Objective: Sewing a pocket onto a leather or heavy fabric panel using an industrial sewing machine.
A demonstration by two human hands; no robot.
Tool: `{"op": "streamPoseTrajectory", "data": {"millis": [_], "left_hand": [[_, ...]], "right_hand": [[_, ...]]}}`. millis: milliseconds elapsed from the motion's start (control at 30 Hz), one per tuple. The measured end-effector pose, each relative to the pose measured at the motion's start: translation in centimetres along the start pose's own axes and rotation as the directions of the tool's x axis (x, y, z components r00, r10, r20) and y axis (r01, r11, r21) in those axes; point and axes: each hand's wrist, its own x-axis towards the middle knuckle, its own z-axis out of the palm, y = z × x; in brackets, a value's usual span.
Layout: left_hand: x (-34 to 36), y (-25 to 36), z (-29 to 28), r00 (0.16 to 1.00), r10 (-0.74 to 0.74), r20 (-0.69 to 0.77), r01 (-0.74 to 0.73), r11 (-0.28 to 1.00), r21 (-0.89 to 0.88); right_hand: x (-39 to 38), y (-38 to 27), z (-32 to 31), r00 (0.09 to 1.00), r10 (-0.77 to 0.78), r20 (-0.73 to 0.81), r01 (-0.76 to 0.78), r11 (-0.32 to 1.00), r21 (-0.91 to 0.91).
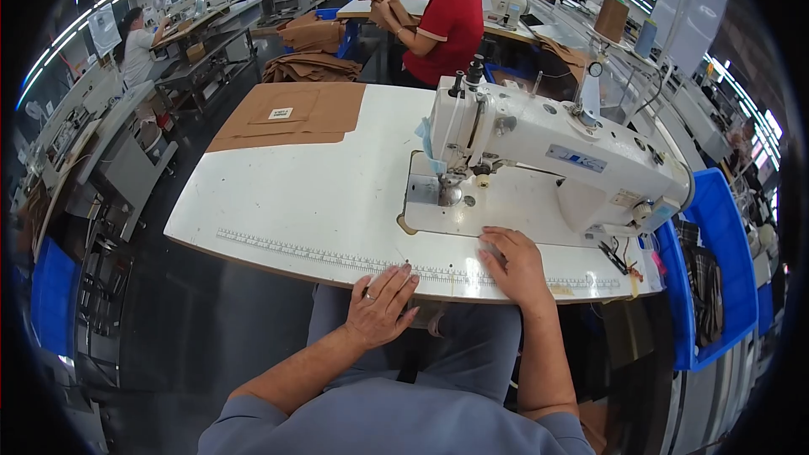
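Smooth, glossy white tabletop (312, 190) here, under both sets of fingertips: left hand (383, 305) at its front edge, right hand (512, 263) alongside, both loose, grasping nothing. Just beyond the right, a rounded white metal sewing machine (527, 126); farther off, ahead-left, a flat brown fabric panel (329, 109).

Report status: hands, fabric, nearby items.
Left hand open at front edge of white table; right hand open near sewing machine. Brown fabric, far left corner. Black tool by machine's right end.
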Motion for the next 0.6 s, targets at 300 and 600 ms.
{"op": "streamPoseTrajectory", "data": {"millis": [300,600], "left_hand": [[-0.4,-0.4,1.4,0.996,0.014,-0.088,-0.007,0.997,0.075],[-0.2,-0.6,1.9,0.992,0.019,-0.128,-0.008,0.996,0.085]], "right_hand": [[0.1,-0.1,0.0,1.000,0.012,0.001,-0.012,1.000,0.005],[0.3,0.0,0.1,0.999,0.033,-0.012,-0.033,0.999,0.024]]}}
